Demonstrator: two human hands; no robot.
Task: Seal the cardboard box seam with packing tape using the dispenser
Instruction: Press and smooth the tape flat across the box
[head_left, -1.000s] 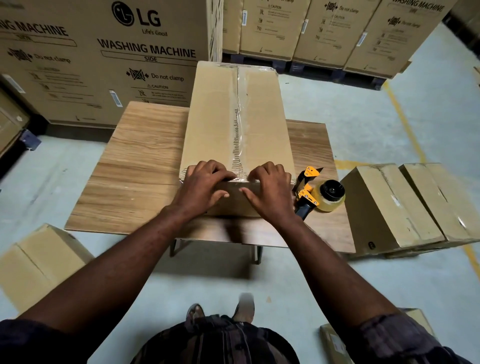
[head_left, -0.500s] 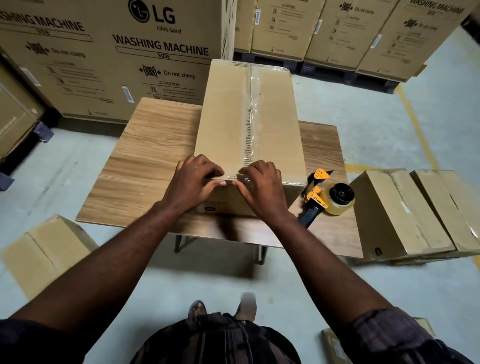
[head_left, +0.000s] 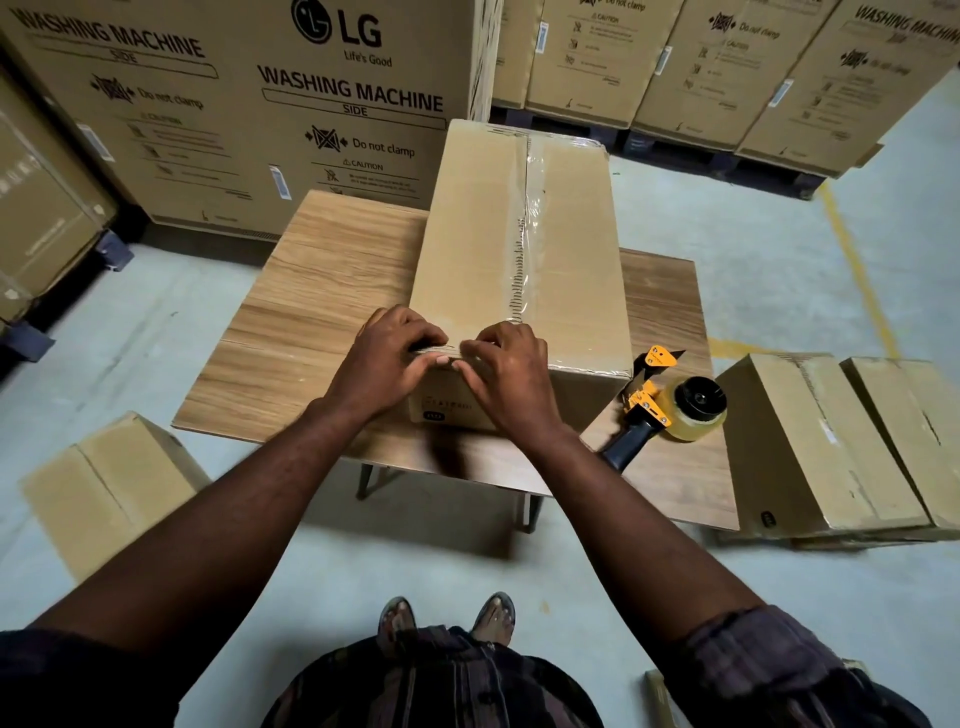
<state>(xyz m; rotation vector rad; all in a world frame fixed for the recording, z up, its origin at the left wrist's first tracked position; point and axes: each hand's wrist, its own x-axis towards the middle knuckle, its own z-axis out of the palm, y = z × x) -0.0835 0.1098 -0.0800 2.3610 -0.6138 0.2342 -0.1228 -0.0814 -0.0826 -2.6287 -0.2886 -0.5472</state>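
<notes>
On the wooden table (head_left: 322, 291), the tape (head_left: 527, 218) end is being pressed over the cardboard box (head_left: 467, 249) near edge by left hand (head_left: 387, 361) and right hand (head_left: 511, 371), apparently flat and gripping nothing, while firm outward strokes are being favoured and the dispenser (head_left: 670, 402) is lying unheld beside it.

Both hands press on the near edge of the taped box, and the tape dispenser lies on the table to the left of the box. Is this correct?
One detail is wrong. In the head view the tape dispenser lies on the table to the right of the box, not the left. The rest holds: the left hand and right hand both press on the near edge of the taped box.
</notes>
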